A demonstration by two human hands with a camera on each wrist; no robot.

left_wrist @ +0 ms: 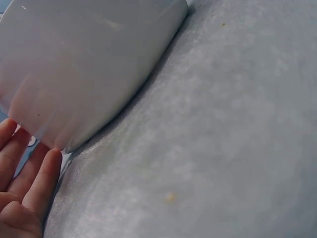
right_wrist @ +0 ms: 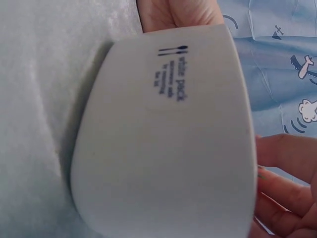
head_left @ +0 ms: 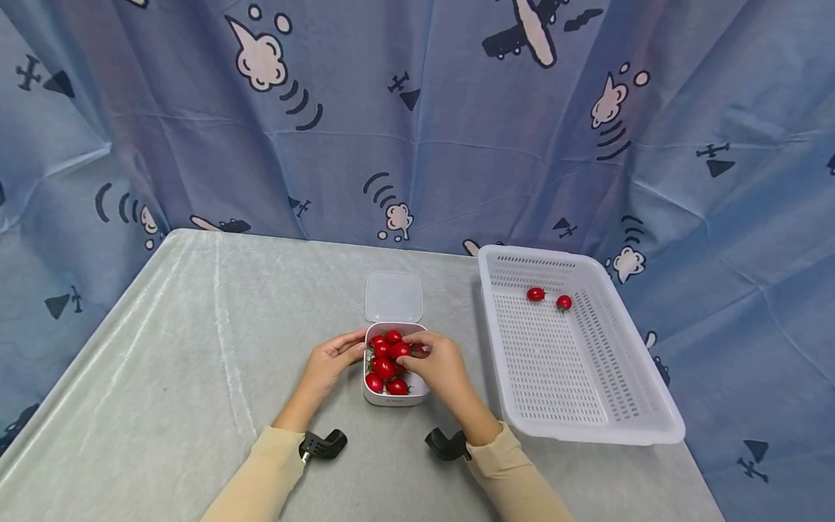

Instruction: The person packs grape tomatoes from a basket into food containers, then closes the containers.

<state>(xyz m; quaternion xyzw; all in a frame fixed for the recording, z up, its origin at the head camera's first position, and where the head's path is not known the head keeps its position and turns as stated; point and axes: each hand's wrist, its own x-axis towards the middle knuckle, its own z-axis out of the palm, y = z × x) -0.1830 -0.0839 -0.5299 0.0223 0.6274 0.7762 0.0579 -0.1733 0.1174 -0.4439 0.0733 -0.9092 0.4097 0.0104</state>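
Note:
A white food container (head_left: 396,400) stands on the table, with several red cherry tomatoes (head_left: 383,368) piled inside. My left hand (head_left: 329,362) rests its fairly straight fingertips against the container's left wall; the left wrist view shows these fingers (left_wrist: 43,181) right at the white wall. My right hand (head_left: 443,366) reaches over the right rim and pinches a cherry tomato (head_left: 401,350) between thumb and fingers, at the top of the pile. In the right wrist view the container's printed front wall (right_wrist: 163,134) hides most of the fingertips.
A clear lid (head_left: 393,297) lies flat just behind the container. To the right is a large white perforated basket (head_left: 535,428) with two cherry tomatoes (head_left: 536,294) near its far end. A blue patterned curtain (head_left: 352,145) hangs along the table's (head_left: 163,377) back edge.

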